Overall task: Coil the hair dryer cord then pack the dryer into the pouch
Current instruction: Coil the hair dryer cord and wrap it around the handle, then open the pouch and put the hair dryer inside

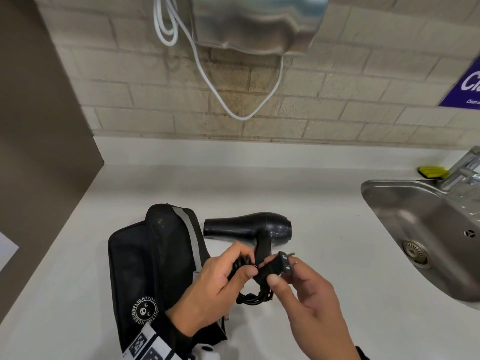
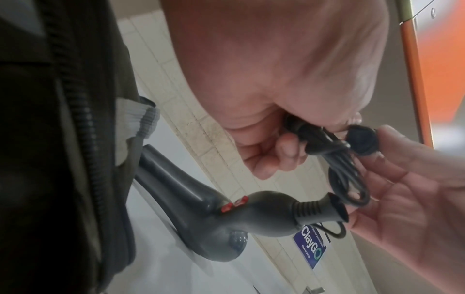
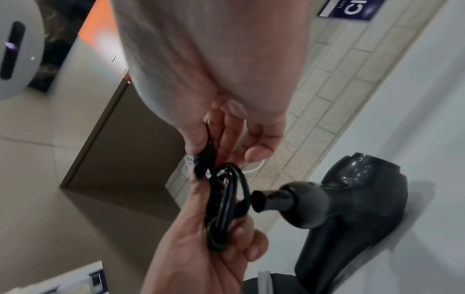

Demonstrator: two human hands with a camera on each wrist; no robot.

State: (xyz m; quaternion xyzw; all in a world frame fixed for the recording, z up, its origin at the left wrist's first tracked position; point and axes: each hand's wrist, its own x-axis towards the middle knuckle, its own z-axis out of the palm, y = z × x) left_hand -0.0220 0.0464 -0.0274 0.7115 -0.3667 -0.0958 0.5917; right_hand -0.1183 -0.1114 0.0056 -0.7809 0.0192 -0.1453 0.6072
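Note:
A black hair dryer [image 1: 249, 227] lies on its side on the white counter, nozzle pointing left; it also shows in the wrist views [image 2: 226, 218] [image 3: 352, 208]. To its left lies the black pouch [image 1: 145, 261], with a grey strap and a round white logo. In front of the dryer handle my left hand [image 1: 242, 263] grips the coiled black cord [image 1: 255, 297], whose loops hang below my fingers [image 3: 224, 214]. My right hand [image 1: 284, 272] pinches the two-pin plug [image 1: 279, 263] between thumb and fingers, right beside the left hand. Both hands hover just above the counter.
A steel sink [image 1: 405, 203] with a faucet [image 1: 465, 167] is set into the counter at right, with a yellow object [image 1: 432, 172] behind it. A steel hand dryer [image 1: 254, 22] and a hanging white cable [image 1: 233, 110] are on the brick wall. A brown partition [image 1: 39, 152] bounds the left.

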